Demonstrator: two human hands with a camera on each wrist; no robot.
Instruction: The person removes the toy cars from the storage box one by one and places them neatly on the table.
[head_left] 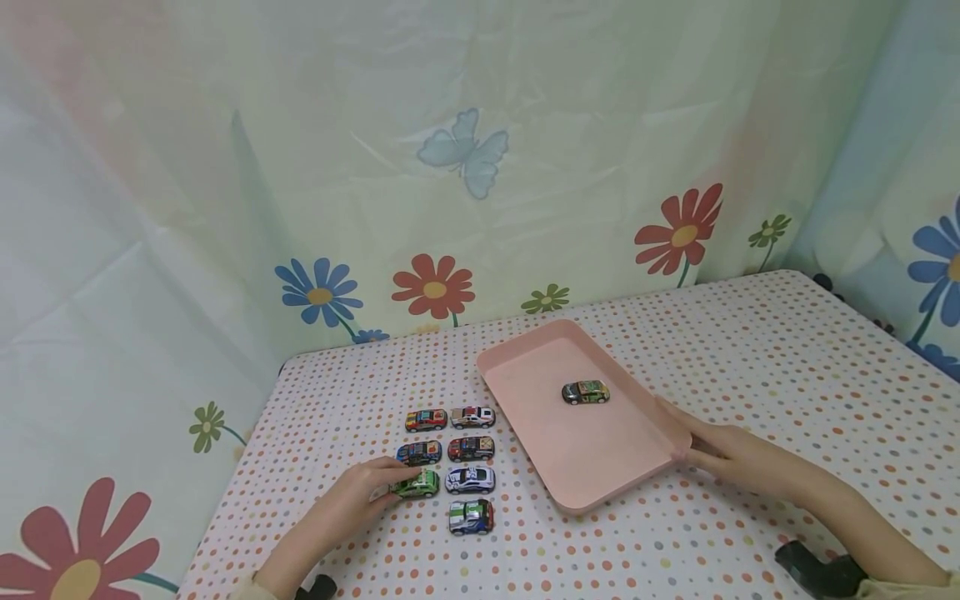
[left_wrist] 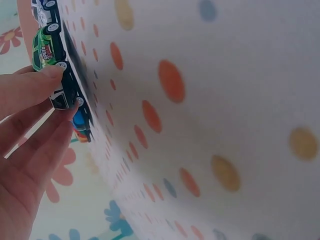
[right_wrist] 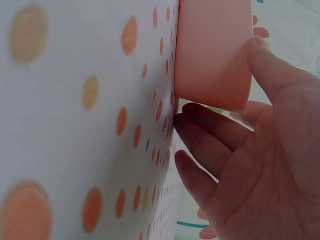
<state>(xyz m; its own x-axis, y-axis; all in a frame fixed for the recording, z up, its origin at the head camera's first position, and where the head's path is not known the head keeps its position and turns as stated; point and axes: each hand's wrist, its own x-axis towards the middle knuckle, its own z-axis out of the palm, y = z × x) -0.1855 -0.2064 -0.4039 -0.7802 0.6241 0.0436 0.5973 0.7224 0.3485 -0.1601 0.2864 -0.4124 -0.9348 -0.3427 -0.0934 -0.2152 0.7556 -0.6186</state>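
With thumb and fingertips, my left hand (head_left: 358, 493) pinches a green toy car (head_left: 422, 483). The left wrist view shows this green car (left_wrist: 46, 48) low over or on the tabletop, its side lettered. Beside it sit a blue toy car (head_left: 420, 452), a red and yellow one (head_left: 426, 420), and a right-hand column of several more, including a white and purple car (head_left: 470, 480). My right hand (head_left: 731, 454) holds the near right corner of a pink tray (head_left: 525, 433), thumb at the rim (right_wrist: 250, 50). A dark green patterned car (head_left: 586, 392) lies inside the tray.
A dotted cloth (head_left: 787, 358) covers the table. Behind it hangs a backdrop (head_left: 570, 150) printed with flowers and a butterfly. Black straps or devices (head_left: 819, 571) show by both wrists. At the column's near end stands a green, white and blue car (head_left: 471, 517).
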